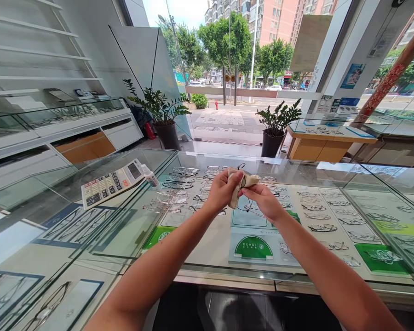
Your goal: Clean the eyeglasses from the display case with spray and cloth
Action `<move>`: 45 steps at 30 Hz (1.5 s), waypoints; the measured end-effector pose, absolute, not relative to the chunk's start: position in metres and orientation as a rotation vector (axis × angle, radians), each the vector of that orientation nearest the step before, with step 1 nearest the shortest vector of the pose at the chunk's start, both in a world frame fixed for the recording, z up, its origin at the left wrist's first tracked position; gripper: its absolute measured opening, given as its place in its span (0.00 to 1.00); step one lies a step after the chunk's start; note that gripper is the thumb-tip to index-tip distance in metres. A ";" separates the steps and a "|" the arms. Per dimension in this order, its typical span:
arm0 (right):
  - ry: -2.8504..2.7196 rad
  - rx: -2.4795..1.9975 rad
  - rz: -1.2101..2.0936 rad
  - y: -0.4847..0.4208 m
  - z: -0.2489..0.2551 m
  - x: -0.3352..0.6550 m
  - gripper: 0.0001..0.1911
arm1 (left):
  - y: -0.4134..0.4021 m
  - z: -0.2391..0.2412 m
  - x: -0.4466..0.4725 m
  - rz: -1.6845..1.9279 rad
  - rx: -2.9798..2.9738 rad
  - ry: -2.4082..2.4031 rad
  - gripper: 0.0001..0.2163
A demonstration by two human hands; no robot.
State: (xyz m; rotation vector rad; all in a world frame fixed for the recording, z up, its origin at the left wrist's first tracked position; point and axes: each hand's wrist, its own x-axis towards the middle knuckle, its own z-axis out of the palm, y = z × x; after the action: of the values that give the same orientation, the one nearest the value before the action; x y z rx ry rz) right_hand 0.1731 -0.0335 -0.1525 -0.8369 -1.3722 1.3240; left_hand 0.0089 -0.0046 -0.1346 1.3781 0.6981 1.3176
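Above a glass display counter (200, 257), my left hand (222, 189) is closed around a beige cleaning cloth (243, 184), which is wrapped over part of a pair of dark-framed glasses (243, 177). My right hand (264, 200) pinches the lower part of the same glasses and the cloth's edge. Both hands meet over the middle of the counter. Most of the glasses are hidden by the cloth and fingers.
A white calculator (112, 183) and a small white bottle (150, 175) lie on the counter to the left. Several rows of spectacle frames (317, 216) sit under the glass with green signs (253, 248). Two potted plants (274, 131) stand by the glass shopfront.
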 end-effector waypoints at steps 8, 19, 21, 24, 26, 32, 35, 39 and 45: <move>-1.297 -0.831 1.268 -0.029 -0.145 0.180 0.16 | 0.007 -0.138 0.004 1.262 1.340 0.635 0.27; -1.199 -0.818 1.346 -0.029 -0.145 0.183 0.15 | 0.003 -0.131 0.000 1.089 1.299 0.459 0.23; -1.200 -0.803 1.355 -0.029 -0.145 0.183 0.16 | 0.004 -0.132 0.001 1.106 1.297 0.476 0.24; -1.170 -0.775 1.390 -0.029 -0.147 0.181 0.17 | 0.002 -0.131 0.003 1.149 1.295 0.524 0.25; -1.148 -0.761 1.415 -0.029 -0.148 0.180 0.17 | 0.000 -0.128 0.003 1.161 1.310 0.551 0.24; -1.160 -0.759 1.435 -0.029 -0.151 0.179 0.15 | -0.008 -0.119 0.005 1.173 1.302 0.602 0.22; -1.148 -0.769 1.441 -0.030 -0.151 0.178 0.16 | -0.009 -0.118 0.006 1.170 1.282 0.618 0.23; -1.140 -0.771 1.435 -0.029 -0.151 0.178 0.17 | -0.011 -0.118 0.007 1.164 1.257 0.639 0.24; -1.162 -0.783 1.429 -0.027 -0.153 0.180 0.16 | -0.009 -0.121 0.008 1.165 1.238 0.626 0.23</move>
State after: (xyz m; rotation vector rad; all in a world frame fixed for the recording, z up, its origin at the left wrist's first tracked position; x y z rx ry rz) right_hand 0.1801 -0.0273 -0.1534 -0.7828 -1.1625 1.4288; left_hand 0.0080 -0.0092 -0.1205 1.2378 0.6259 1.1647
